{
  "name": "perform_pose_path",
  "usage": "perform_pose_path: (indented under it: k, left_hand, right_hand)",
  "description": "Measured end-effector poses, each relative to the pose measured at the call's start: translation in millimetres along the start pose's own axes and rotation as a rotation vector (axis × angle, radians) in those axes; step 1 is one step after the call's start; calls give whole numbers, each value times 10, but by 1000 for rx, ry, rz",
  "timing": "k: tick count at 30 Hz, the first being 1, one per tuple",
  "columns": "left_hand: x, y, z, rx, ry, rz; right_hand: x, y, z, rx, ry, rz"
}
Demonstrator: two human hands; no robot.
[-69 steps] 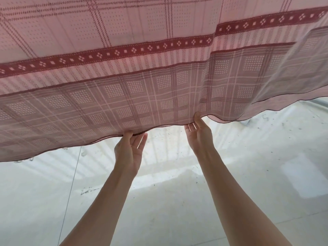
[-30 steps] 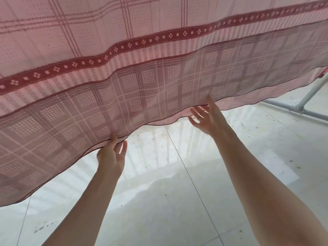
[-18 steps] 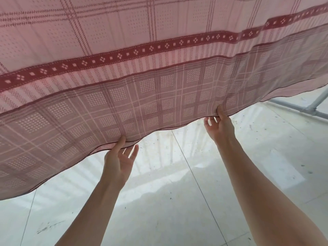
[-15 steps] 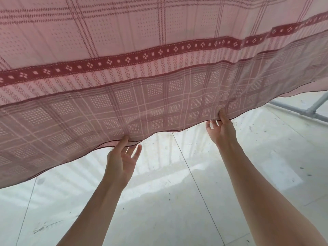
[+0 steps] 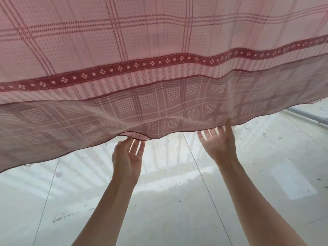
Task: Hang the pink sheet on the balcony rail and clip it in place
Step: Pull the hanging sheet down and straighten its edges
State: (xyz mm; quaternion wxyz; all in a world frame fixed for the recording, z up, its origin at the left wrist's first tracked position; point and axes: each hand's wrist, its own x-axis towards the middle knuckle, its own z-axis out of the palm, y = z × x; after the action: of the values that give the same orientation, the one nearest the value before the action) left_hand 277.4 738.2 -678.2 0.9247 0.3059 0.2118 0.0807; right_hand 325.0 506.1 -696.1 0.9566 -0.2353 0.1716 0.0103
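Both hands (image 5: 219, 145) raised — fingers straight.

pink sheet (image 5: 159, 103) overhead, open floor (image 5: 168, 201) beneath

Two bare forearms come up from the bottom edge of the head view, each ending in a bare hand. No sleeve or cuff covers either arm as far down as the frame shows. The left hand (image 5: 128, 158) wears no ring, watch or band on its wrist (only the palm side faces the camera). The right hand (image 5: 218, 143) is likewise unadorned, with a plain wrist. Both arms are slender and smooth, without visible marks or bandages.
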Motion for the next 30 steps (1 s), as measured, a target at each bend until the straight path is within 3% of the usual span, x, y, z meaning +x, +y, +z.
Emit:
perform_pose_path:
  k: [7, 13, 23, 26, 30]
  left_hand:
    - [19, 111, -56, -8, -54, -5]
    - [60, 168, -75, -65, -101, -68]
    - [118, 174, -198, -118, 40, -35]
    - [155, 198, -182, -112, -46, -57]
    - [139, 121, -71, 88, -228, -133]
  right_hand:
    - [-334, 591, 189, -129, -226, 104]
    - [-385, 848, 436, -260, -310, 145]
    - [-272, 1020, 418, -75, -170, 134]
    - [-237, 1051, 443, -37, -179, 135]
    - [-224, 1063, 461, -69, -195, 134]
